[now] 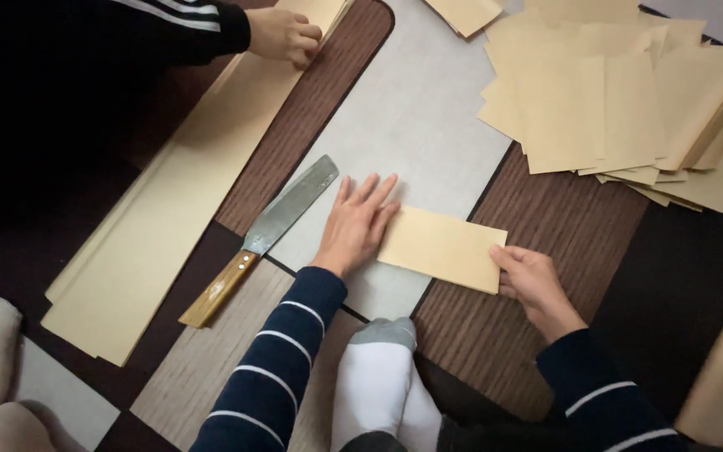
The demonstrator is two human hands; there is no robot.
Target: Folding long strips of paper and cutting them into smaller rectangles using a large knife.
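A folded tan paper sheet (443, 247) lies on the patterned floor in front of me. My left hand (356, 223) rests flat on its left end, fingers spread. My right hand (531, 280) pinches the sheet's right edge between thumb and fingers. A broad knife (264, 233) with a steel blade and a wooden handle lies on the floor just left of my left hand, untouched.
A loose heap of cut tan sheets (621, 100) lies at the back right. Long tan paper strips (169, 201) stretch along the left, where another person's hand (284, 35) presses on them. My white-socked foot (378, 385) sits near the bottom.
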